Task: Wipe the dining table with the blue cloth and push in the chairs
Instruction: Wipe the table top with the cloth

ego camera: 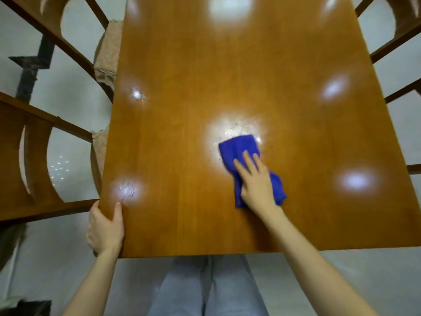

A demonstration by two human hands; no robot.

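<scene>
The dining table (pixel 182 110) is a long glossy top of orange-brown wood, its surface marked with several soft white light reflections and a faint streaky patch near the middle. A bunched blue cloth (pixel 237 149) lies directly on it, right of centre toward the near end, pressed flat under the right hand (pixel 256 181). The left hand (pixel 104 229) grips the table's near left corner.

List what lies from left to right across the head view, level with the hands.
Near left chair → left hand gripping the table's left edge → bare wooden tabletop → blue cloth under the right hand → chair rail at the right edge.
</scene>
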